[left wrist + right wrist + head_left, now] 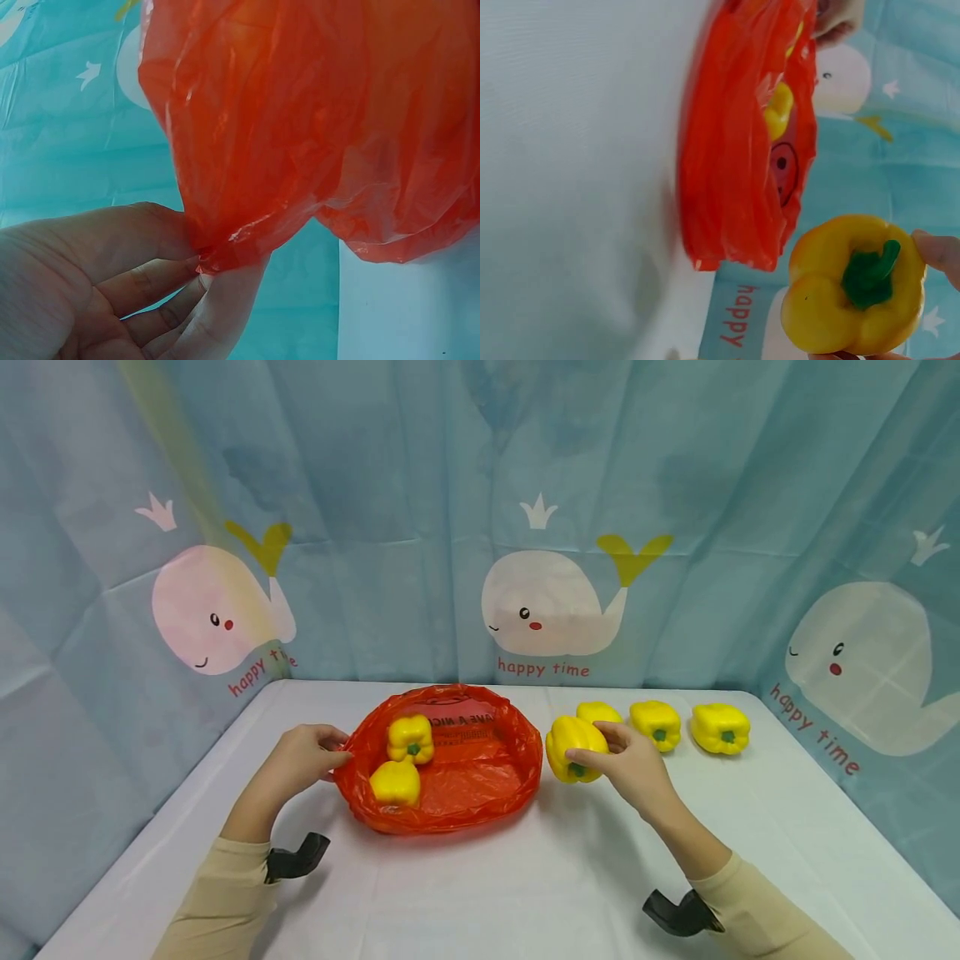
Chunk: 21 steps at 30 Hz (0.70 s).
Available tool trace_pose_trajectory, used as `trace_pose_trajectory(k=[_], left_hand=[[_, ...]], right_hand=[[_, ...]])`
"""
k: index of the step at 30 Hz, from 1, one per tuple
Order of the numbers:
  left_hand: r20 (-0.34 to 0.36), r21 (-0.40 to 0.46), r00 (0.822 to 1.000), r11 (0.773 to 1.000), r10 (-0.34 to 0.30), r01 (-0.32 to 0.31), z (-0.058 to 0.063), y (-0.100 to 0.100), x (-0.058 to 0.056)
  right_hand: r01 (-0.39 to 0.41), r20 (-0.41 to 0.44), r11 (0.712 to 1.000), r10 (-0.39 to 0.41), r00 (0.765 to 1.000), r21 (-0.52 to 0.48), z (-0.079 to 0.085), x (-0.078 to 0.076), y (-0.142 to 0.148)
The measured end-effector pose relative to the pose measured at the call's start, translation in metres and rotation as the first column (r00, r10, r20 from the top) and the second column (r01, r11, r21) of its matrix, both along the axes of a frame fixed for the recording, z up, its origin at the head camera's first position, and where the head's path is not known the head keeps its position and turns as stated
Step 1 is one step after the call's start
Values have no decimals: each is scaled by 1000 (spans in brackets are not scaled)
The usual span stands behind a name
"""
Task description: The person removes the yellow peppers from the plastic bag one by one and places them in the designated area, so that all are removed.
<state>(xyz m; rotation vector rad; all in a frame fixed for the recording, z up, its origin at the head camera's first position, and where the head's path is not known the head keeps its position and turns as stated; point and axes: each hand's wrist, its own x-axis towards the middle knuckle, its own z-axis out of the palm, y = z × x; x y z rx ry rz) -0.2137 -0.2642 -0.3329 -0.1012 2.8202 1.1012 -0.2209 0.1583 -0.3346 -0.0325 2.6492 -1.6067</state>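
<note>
A red plastic bag (472,777) lies wide-mouthed on the table, with two yellow bell peppers (410,739) inside at its left. My left hand (306,755) pinches the bag's left rim between thumb and fingers, as the left wrist view shows close up. Just right of the bag, my right hand (633,767) grips another yellow bell pepper (573,747) above the table. In the right wrist view this held pepper (855,285) turns its green stem to the camera, and only fingertips show at its edges.
Behind and right of the right hand stand three more yellow bell peppers (720,728) in a row on the white table (465,893). A blue curtain (390,610) printed with whales hangs along the back and sides. Each wrist carries a black camera mount (298,857).
</note>
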Motion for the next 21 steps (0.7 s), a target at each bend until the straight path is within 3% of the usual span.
trace_pose_trajectory(k=[9,21], left_hand=[[1,-9,1000,1000,4,-4,-1,1,0],[0,-13,1000,1000,4,-4,-2,1,-1]], right_hand=[[9,-8,999,-9,1000,53,-8,5,15],[48,54,995,-53,997,93,-21,10,33]])
